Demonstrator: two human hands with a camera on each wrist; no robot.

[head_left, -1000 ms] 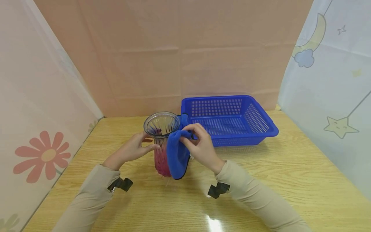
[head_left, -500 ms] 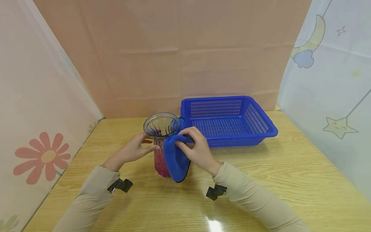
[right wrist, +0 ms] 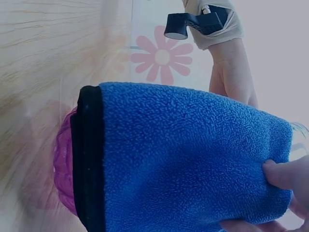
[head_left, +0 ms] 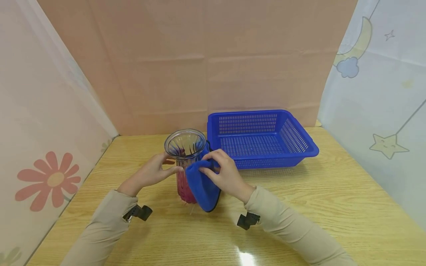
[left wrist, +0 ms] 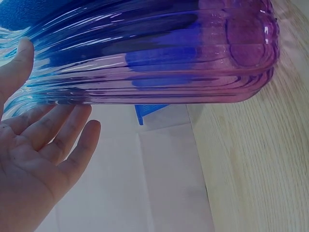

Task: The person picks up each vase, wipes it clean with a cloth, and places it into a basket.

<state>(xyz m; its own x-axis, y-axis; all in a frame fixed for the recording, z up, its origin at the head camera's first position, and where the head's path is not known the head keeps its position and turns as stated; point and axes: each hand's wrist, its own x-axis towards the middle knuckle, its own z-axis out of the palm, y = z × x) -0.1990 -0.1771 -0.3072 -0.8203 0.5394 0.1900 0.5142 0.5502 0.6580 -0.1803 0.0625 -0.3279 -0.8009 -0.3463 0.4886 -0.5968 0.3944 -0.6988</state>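
A ribbed glass vase (head_left: 184, 184), clear at its flared rim and pink toward the base, stands upright on the table. My left hand (head_left: 149, 173) holds it just below the rim from the left, thumb in front and fingers behind; the left wrist view shows thumb and fingers on either side of the vase (left wrist: 231, 58). With thumb and fingers, my right hand (head_left: 227, 174) pinches a blue cloth (head_left: 203, 190) against the vase's right side. In the right wrist view the dark-edged cloth (right wrist: 183, 150) covers most of the vase, leaving the pink base visible.
Behind and to the right of the vase sits a blue plastic basket (head_left: 259, 162) with slotted walls, nothing visible inside. The wooden table (head_left: 299, 207) meets a plain backdrop at the rear and printed sheets at both sides.
My right hand has slid the cloth down the vase's right side, shifting slightly left. The left hand and the vase stay where they were.
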